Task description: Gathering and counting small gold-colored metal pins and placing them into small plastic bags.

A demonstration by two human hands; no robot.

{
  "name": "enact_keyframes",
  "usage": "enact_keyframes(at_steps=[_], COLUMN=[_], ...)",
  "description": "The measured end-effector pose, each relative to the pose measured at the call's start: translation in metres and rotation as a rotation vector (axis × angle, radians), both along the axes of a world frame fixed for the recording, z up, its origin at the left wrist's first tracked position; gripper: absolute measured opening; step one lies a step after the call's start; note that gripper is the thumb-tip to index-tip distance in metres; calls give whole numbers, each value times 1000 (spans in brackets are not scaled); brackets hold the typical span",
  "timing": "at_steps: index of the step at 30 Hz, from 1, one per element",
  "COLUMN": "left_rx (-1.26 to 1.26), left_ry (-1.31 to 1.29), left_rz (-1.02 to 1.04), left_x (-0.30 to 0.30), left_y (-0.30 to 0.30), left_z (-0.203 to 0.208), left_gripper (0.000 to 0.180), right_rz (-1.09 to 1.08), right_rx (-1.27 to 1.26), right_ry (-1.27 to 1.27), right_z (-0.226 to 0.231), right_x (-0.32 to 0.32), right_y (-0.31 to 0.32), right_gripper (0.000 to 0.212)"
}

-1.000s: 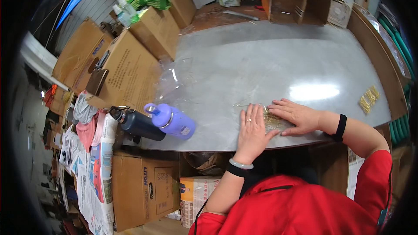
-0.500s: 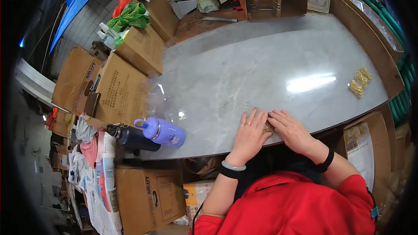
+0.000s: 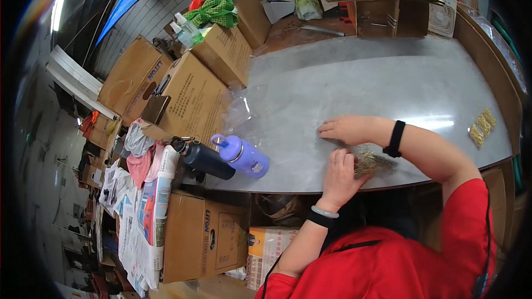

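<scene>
Bundle of thin gold strands on the table, near its front edge, just R of the L hand. Long axis runs roughly L–R, R end a touch nearer the person; loose tips point R. L end is hidden behind the L hand's fingers, so full length n/a. Might be clear wrap round it, but glare & fine detail make that hard to call.

L hand: fingers bent at bundle's L end, thumb along its near side; can't tell if clamped on it or just resting. R hand is beyond the bundle, pointing L, back of hand up, fingertips at the tabletop; finger undersides hidden, so can't tell if they're together on anything. R forearm crosses just above bundle's R end in view.

Gold packs far R on table, well apart from bundle, row slanting up & R; exact no. unclear. Purple bottle & black bottle L of hands, black one partly behind purple. Red shirt cut off at lower edge.
</scene>
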State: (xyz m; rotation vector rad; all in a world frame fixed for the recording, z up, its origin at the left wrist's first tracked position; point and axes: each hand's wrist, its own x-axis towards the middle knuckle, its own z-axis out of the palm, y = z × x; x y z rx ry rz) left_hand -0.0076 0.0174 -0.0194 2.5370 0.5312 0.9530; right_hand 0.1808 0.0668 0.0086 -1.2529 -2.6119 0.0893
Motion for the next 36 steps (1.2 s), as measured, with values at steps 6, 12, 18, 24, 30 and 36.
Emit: enact_keyframes(at_steps=[6,12,18,24,30,36], left_rx=[-38,7,65,62,64,-78], left_ry=[-17,228,363,304,213,142], left_rz=[30,33,-36,-100,-132,-76], left_x=[3,6,10,15,14,12], left_y=[-2,3,-3,-4,-4,-6], left_z=[-2,-8,5,3,1,-6], left_gripper=[68,99,89,65,59,72], right_rz=[28,-438,-799,-760,-926,-605], right_rx=[-189,-101,118,354,404,58], right_ry=[12,273,214,437,625,874], right_z=[21,20,9,-23,-25,-21], right_x=[32,30,5,-18,-22,-32], right_y=[-79,-163,-223,-188,-175,-171], right_gripper=[47,47,31,25,36,39])
